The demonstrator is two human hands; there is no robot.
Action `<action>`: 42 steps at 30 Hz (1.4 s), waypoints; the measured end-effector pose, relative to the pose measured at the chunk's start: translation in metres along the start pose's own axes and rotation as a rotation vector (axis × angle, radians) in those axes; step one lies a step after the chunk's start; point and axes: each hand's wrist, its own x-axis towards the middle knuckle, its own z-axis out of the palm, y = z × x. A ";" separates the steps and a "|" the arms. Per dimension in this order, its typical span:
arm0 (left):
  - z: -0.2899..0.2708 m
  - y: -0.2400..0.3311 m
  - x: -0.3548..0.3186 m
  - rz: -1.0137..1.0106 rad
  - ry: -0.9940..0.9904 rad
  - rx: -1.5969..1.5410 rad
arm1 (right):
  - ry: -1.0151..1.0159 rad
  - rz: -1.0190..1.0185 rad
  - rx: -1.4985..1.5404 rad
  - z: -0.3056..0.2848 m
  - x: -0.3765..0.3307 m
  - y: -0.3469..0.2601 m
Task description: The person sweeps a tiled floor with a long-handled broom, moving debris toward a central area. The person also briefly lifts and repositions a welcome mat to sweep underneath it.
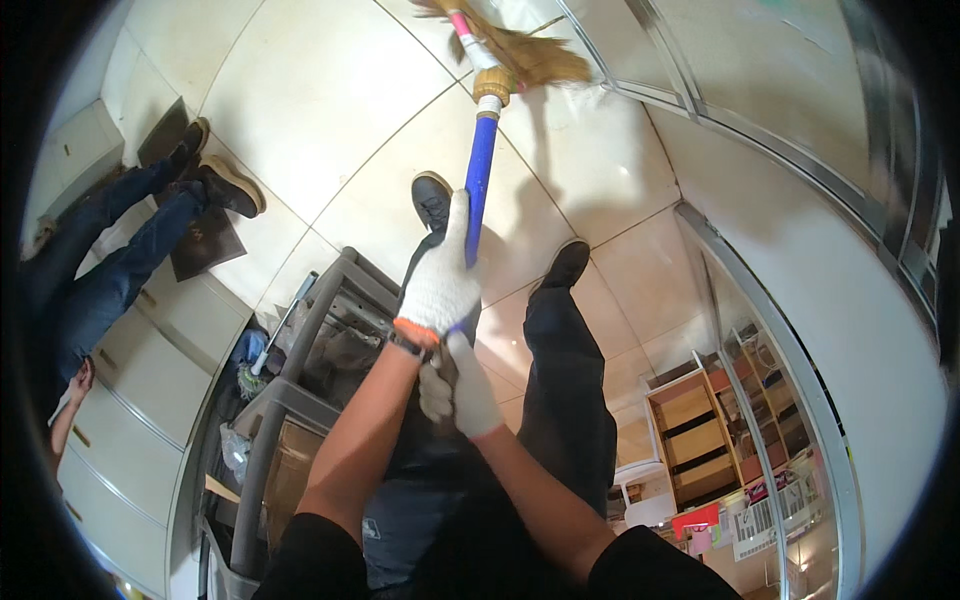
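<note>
Off to the left of both hands sits a grey cart (pixel 300 340) with odds and ends stuffed in it, and further left again another person's legs in jeans (pixel 110 270) stretch out across the floor (pixel 300 110), well apart from the sweeping.

The left hand (pixel 438 285), in a white knit glove with an orange cuff, is wrapped around the broom's blue handle (pixel 480 180), thumb side pointing up the shaft. Just below it and a bit right, the right hand (pixel 458 388), also gloved, is curled around the lower end of the handle, nearly touching the left wrist. So both are gripping the stick, stacked close.

The straw broom head (pixel 530 55) is far out ahead of the hands, splayed on the tile near the metal door track (pixel 720 110) to the right.

Honestly, for good sweeping the hands probably want to be spread further apart: the upper one steers, the lower one pushes. The bristles look tilted, so short pulls toward the shoes (pixel 432 198) should work better than long flicks, and working along that track edge keeps dust from getting trapped in the groove.
</note>
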 end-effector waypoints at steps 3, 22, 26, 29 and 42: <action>0.007 0.035 -0.042 0.065 0.097 0.118 | -0.085 -0.025 -0.097 -0.021 -0.036 -0.004; 0.180 0.085 -0.079 0.042 0.251 -0.037 | 0.351 -0.797 -1.032 -0.170 -0.087 -0.062; 0.158 0.057 -0.008 0.019 0.230 0.240 | 0.328 -0.794 -1.489 -0.165 0.008 -0.090; 0.128 0.008 -0.022 -0.033 0.370 0.070 | 0.026 -0.249 -0.785 -0.094 -0.052 -0.085; 0.207 0.081 -0.181 0.196 0.072 -0.003 | 0.348 -0.597 -0.704 -0.194 -0.140 -0.078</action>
